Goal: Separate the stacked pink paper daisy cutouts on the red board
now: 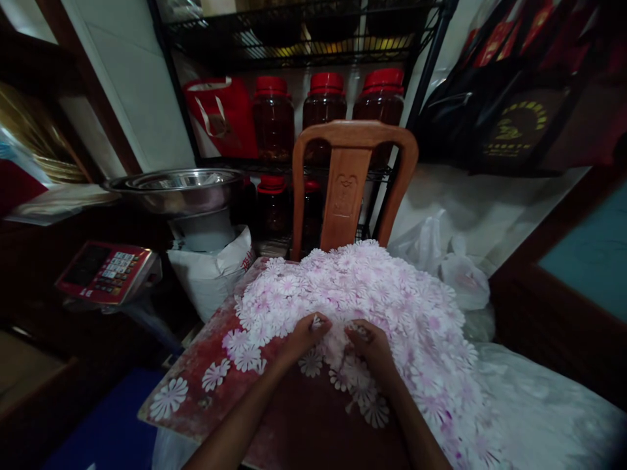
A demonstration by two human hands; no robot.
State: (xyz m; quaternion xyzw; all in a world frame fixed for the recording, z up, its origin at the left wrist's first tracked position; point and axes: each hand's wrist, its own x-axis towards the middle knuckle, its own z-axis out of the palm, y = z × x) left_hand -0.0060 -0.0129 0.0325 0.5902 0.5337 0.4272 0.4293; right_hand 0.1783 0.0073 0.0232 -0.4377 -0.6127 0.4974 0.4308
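Note:
A large heap of white and pale purple daisy-shaped artificial flowers covers much of a worn red table. At the heap's near side, my left hand is closed, with a small whitish piece showing between thumb and fingers. My right hand faces it a short way off, fingers curled around another small whitish piece. Both pieces look like parts of the flowers, though the dim blur hides their exact form. Loose flowers lie below the hands, and a single flower rests near the table's left corner.
A wooden chair stands behind the table. A red scale and a steel basin are at the left. Red-lidded jars fill a black rack. Plastic bags lie at the right.

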